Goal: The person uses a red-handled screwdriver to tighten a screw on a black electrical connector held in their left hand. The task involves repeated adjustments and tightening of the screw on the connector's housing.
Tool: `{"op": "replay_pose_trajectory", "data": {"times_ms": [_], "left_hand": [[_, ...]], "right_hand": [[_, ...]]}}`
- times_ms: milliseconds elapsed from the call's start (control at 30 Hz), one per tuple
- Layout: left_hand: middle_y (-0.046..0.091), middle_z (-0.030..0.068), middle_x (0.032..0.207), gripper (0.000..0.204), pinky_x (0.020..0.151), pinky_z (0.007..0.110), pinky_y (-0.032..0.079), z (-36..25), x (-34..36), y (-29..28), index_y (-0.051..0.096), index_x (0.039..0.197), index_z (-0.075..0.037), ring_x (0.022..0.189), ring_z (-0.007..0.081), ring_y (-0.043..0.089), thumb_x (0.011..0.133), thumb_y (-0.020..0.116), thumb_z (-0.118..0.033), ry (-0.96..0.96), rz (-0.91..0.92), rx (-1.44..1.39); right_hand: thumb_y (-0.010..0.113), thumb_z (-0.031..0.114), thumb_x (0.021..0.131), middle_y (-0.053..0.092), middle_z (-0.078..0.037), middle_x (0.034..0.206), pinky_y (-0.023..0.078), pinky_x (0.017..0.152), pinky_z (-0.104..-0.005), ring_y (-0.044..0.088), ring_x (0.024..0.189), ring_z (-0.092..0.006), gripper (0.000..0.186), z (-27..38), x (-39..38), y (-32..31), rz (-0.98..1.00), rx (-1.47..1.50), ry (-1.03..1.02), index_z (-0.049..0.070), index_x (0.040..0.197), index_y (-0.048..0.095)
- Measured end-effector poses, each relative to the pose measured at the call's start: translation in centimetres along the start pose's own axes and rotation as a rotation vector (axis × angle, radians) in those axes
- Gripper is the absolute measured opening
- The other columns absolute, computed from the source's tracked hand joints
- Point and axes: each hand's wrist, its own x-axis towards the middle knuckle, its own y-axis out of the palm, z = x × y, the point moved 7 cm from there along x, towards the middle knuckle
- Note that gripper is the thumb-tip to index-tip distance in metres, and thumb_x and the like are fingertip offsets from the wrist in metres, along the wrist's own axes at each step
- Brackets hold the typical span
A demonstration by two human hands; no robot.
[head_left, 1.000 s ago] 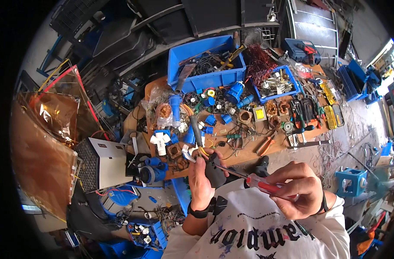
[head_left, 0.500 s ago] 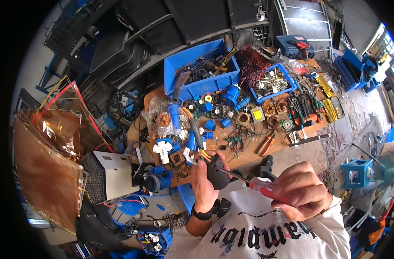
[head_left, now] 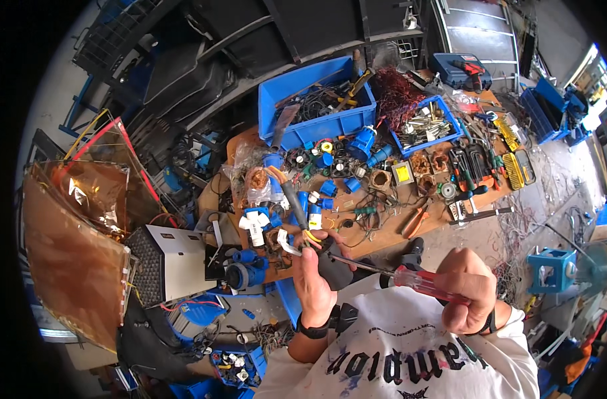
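My left hand [head_left: 312, 284] is closed round a black cylindrical fitting [head_left: 335, 266], below a thick dark cable [head_left: 293, 206] with yellow wires [head_left: 310, 236]. A white curved piece [head_left: 285, 243] sits by my left thumb. My right hand [head_left: 468, 289] grips a screwdriver with a clear red handle [head_left: 423, 281]; its metal shank reaches leftward to the black fitting, where I cannot make out the tip.
The cluttered wooden table [head_left: 373, 246] holds a large blue bin [head_left: 280, 133] of tools, a blue tray [head_left: 403, 143], pliers [head_left: 413, 219] and blue plug parts. A white box [head_left: 170, 259] and copper-coloured panels [head_left: 74, 253] stand at the left; blue bins [head_left: 546, 116] at the right.
My right fingers have shifted on the screwdriver handle, showing more of the red grip. My left hand still holds the fitting, and the view has moved slightly.
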Motion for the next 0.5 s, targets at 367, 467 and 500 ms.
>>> {"op": "replay_pose_trajectory", "data": {"times_ms": [367, 467, 500], "left_hand": [[0.055, 0.0181, 0.101, 0.044, 0.056, 0.033, 0.053, -1.0, -0.5, -0.5, 0.046, 0.112, -0.004, 0.073, 0.0219, 0.06, 0.096, 0.049, -0.045, 0.084, 0.001, 0.062], [0.055, 0.0182, 0.101, 0.043, 0.056, 0.033, 0.053, -1.1, -0.6, -0.4, 0.046, 0.112, -0.004, 0.072, 0.0219, 0.06, 0.096, 0.049, -0.044, 0.078, -0.003, 0.068], [0.055, 0.0182, 0.101, 0.043, 0.056, 0.033, 0.053, -1.1, -0.6, -0.3, 0.046, 0.111, -0.004, 0.072, 0.022, 0.06, 0.096, 0.049, -0.044, 0.076, -0.001, 0.072]], "right_hand": [[0.059, 0.001, 0.081, 0.058, -0.018, 0.103, 0.05, 0.071, -0.0363, 0.061, 0.081, -0.0274, 0.025, 1.0, 0.4, 0.1, -0.078, 0.102, -0.128, 0.004, 0.105, 0.052], [0.061, 0.003, 0.082, 0.057, -0.019, 0.106, 0.049, 0.074, -0.0365, 0.061, 0.088, -0.0271, 0.033, 0.8, 0.2, 0.3, -0.09, 0.255, -0.11, 0.004, 0.112, 0.047], [0.062, 0.007, 0.084, 0.057, -0.019, 0.105, 0.048, 0.074, -0.0364, 0.06, 0.087, -0.0265, 0.033, 0.7, 0.0, 0.3, -0.093, 0.252, -0.085, 0.004, 0.113, 0.046]]}}
